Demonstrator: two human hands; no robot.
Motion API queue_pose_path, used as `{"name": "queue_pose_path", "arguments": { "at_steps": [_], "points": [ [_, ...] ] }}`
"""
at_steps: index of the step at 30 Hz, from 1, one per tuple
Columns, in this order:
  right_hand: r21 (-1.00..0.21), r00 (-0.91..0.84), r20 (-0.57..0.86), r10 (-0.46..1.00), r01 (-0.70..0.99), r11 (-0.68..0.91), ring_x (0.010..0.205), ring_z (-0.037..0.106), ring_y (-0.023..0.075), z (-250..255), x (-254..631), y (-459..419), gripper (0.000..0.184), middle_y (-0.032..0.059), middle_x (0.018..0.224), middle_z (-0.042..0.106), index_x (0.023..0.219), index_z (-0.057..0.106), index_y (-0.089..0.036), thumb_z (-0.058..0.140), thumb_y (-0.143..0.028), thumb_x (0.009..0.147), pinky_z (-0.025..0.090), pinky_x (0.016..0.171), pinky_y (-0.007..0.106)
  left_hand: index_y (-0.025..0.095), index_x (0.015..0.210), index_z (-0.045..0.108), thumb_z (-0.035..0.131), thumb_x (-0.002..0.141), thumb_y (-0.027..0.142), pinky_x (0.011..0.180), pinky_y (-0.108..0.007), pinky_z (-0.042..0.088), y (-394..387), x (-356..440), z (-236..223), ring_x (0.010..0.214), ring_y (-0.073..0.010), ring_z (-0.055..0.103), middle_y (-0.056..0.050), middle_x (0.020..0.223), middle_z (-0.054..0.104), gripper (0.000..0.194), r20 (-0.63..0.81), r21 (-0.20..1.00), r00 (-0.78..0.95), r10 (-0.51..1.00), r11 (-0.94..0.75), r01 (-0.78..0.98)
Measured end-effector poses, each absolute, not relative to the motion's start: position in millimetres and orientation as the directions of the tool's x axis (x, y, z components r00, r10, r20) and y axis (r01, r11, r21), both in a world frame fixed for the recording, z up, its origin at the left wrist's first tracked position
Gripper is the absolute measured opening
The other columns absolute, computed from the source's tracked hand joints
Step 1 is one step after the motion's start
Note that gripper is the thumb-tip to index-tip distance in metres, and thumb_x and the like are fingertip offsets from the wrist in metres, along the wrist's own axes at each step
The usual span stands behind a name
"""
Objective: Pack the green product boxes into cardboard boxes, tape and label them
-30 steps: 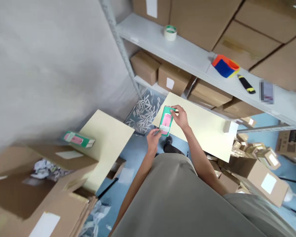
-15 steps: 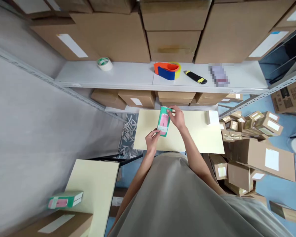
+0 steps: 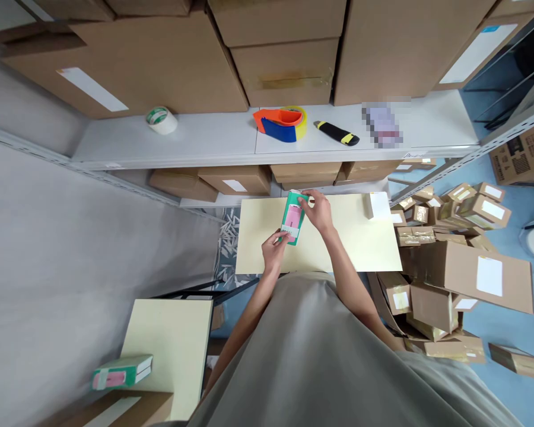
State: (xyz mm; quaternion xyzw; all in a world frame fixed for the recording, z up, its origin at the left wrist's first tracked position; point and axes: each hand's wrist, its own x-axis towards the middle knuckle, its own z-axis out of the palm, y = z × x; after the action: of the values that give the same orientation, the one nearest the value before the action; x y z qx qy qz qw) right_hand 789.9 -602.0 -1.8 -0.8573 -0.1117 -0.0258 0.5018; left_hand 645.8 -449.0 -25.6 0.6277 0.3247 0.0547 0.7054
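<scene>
A slim green box with a pink picture (image 3: 293,217) is held over the cream tabletop (image 3: 356,249), tilted slightly to the right at its top. My left hand (image 3: 274,249) pinches its lower left corner between thumb and fingers. At the upper right edge, my right hand (image 3: 317,211) grips the box, with the thumb on its front and the fingers behind. A small white box (image 3: 379,206) stands at the right end of the same tabletop, apart from both hands.
On the shelf (image 3: 222,139) ahead lie a tape roll (image 3: 161,120), an orange-and-blue tape dispenser (image 3: 281,124) and a utility knife (image 3: 337,133). Cartons (image 3: 489,273) pile up on the floor at right. Similar green boxes (image 3: 122,372) sit on a side table (image 3: 169,332) at lower left.
The view has shifted a little, so the shelf items appear further left. Both hands keep the same hold on the green box, which has hardly moved.
</scene>
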Motion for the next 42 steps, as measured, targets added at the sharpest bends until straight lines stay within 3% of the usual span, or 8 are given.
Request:
{"name": "queue_pose_path", "arguments": {
  "at_steps": [8, 12, 15, 20, 25, 31, 36, 42],
  "points": [
    [-0.826, 0.978, 0.163, 0.132, 0.208, -0.525, 0.12, 0.069, 0.0305, 7, 788, -597, 0.035, 0.0086, 0.128, 0.081, 0.122, 0.076, -0.026, 0.054, -0.052, 0.113, 0.061, 0.105, 0.046, 0.021, 0.091, 0.076, 0.094, 0.072, 0.04, 0.091, -0.034, 0.059, -448, 648, -21, 0.106, -0.0286, 0.078, -0.009, 0.109, 0.082, 0.032, -0.351, 0.935, 0.827, 0.439, 0.122, 0.332],
    [-0.79, 0.971, 0.188, 0.148, 0.239, -0.565, 0.116, 0.067, 0.0313, 15, 787, -589, 0.031, 0.0092, 0.123, 0.08, 0.119, 0.078, -0.025, 0.057, -0.047, 0.113, 0.057, 0.11, 0.048, 0.025, 0.144, 0.063, 0.102, 0.062, 0.026, 0.091, -0.032, 0.06, -452, 643, -21, 0.105, -0.0244, 0.077, -0.012, 0.139, 0.074, 0.091, -0.302, 0.952, 0.843, 0.446, 0.101, 0.288],
    [-0.76, 0.964, 0.208, 0.166, 0.266, -0.592, 0.115, 0.066, 0.0326, 24, 783, -583, 0.031, 0.0097, 0.119, 0.079, 0.116, 0.081, -0.024, 0.061, -0.048, 0.112, 0.053, 0.113, 0.051, 0.028, 0.158, 0.052, 0.106, 0.057, 0.023, 0.089, -0.03, 0.058, -452, 640, -22, 0.1, -0.0233, 0.077, -0.01, 0.137, 0.074, 0.115, -0.283, 0.942, 0.822, 0.493, -0.016, 0.334],
    [-0.75, 0.949, 0.254, 0.185, 0.315, -0.582, 0.116, 0.066, 0.0347, 40, 781, -584, 0.04, 0.0085, 0.116, 0.081, 0.114, 0.086, -0.028, 0.068, -0.063, 0.107, 0.052, 0.111, 0.055, 0.022, 0.146, 0.062, 0.103, 0.059, 0.035, 0.081, -0.031, 0.058, -436, 636, -19, 0.082, -0.0201, 0.072, -0.004, 0.1, 0.079, 0.098, -0.334, 0.942, 0.86, 0.385, 0.098, 0.322],
    [-0.869, 0.88, 0.279, 0.385, 0.402, -0.289, 0.119, 0.072, 0.0315, 58, 801, -608, 0.051, 0.0051, 0.115, 0.085, 0.109, 0.087, -0.029, 0.066, -0.075, 0.104, 0.051, 0.117, 0.055, 0.021, 0.143, 0.067, 0.105, 0.055, 0.038, 0.083, -0.033, 0.06, -409, 625, -6, 0.089, -0.0232, 0.077, -0.006, 0.102, 0.083, 0.098, -0.439, 0.868, 0.881, 0.175, 0.335, 0.366],
    [-0.991, 0.859, 0.128, 0.495, 0.099, 0.086, 0.12, 0.075, 0.0303, 63, 821, -606, 0.06, 0.006, 0.127, 0.082, 0.115, 0.085, -0.026, 0.082, -0.08, 0.087, 0.06, 0.103, 0.044, 0.019, 0.125, 0.075, 0.09, 0.08, 0.043, 0.067, -0.028, 0.063, -396, 621, -2, 0.083, -0.0218, 0.08, -0.008, 0.107, 0.086, 0.053, -0.588, 0.555, 0.808, -0.023, 0.716, 0.424],
    [-0.979, 0.884, 0.094, 0.458, -0.001, 0.203, 0.123, 0.073, 0.0291, 52, 819, -578, 0.053, 0.0037, 0.127, 0.081, 0.108, 0.086, -0.027, 0.092, -0.072, 0.079, 0.059, 0.104, 0.039, 0.017, 0.13, 0.072, 0.071, 0.097, 0.041, 0.058, -0.027, 0.063, -401, 620, -4, 0.07, -0.0217, 0.08, -0.007, 0.094, 0.086, 0.041, -0.656, 0.312, 0.745, -0.123, 0.854, 0.415],
    [-0.989, 0.872, 0.064, 0.485, -0.009, 0.147, 0.122, 0.073, 0.0294, 47, 822, -577, 0.053, 0.0049, 0.126, 0.081, 0.109, 0.084, -0.026, 0.091, -0.069, 0.08, 0.058, 0.107, 0.042, 0.02, 0.129, 0.07, 0.082, 0.09, 0.034, 0.067, -0.027, 0.065, -404, 617, -3, 0.079, -0.0206, 0.081, -0.005, 0.1, 0.086, 0.043, -0.637, 0.392, 0.77, -0.042, 0.843, 0.369]
  ]
}}
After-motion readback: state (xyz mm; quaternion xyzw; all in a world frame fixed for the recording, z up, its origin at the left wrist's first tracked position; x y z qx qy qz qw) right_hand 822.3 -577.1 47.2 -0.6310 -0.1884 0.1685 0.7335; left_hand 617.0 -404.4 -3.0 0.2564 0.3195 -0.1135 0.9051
